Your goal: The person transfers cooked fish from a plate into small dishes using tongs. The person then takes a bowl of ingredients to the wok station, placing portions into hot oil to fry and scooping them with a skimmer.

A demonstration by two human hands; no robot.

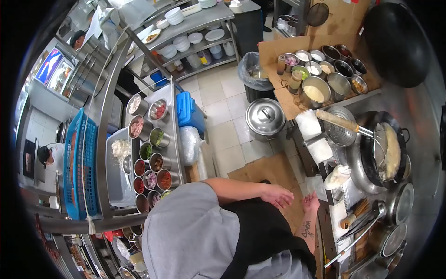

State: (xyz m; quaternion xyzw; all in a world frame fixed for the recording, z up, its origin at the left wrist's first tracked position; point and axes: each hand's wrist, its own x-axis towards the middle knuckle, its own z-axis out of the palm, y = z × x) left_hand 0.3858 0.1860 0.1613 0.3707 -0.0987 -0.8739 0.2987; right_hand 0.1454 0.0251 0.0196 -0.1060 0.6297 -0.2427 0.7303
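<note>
My left hand (pixel 278 196) hangs in front of the black apron (pixel 255 232), palm partly turned up and fingers loosely apart, holding nothing. Close beside it is my right hand (pixel 310 202), bare, with fingers slightly curled and apart. To the right of both hands, a crumpled white cloth (pixel 337 177) lies at the stove's edge. A black wok (pixel 368 144) sits on the stove with a long, golden, battered-looking piece (pixel 391 151) in it. A wire skimmer (pixel 380 148) lies in the wok, its wooden handle (pixel 337 119) resting over a perforated ladle (pixel 340 126).
A cardboard-lined shelf (pixel 283 95) carries several sauce and seasoning pots. A lidded steel pot (pixel 265 117) and a lined bin (pixel 256 76) stand on the floor. Ingredient tins (pixel 158 137) fill the left counter, beside a blue cooler (pixel 189 111). Other people are at the far left.
</note>
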